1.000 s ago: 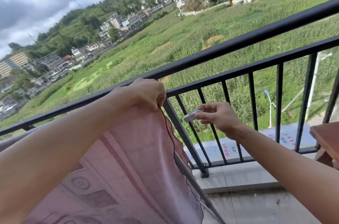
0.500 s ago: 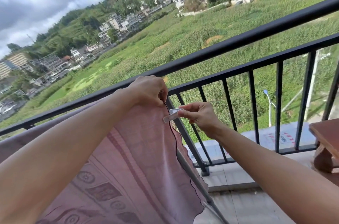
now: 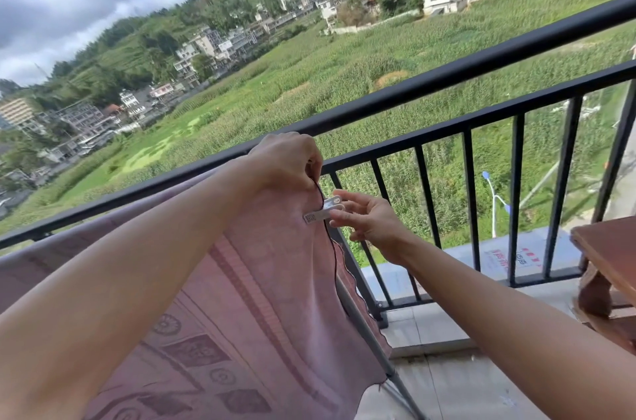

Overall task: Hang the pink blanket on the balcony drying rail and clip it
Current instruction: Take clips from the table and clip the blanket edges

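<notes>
Beyond black railing (image 3: 447, 75), right hand (image 3: 373, 225) apparently pinches clip (image 3: 321, 213).

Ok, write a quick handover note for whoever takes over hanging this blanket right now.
Left hand: pinching the blanket's top corner at the rail.
Right hand: holding the white clip at the blanket's right edge, just below that corner.
Pink blanket: draped over the rail, hanging on the balcony side.
Done: blanket hung.
Left: I can't tell whether the clip is gripping yet; seat it, then release both hands.
</notes>
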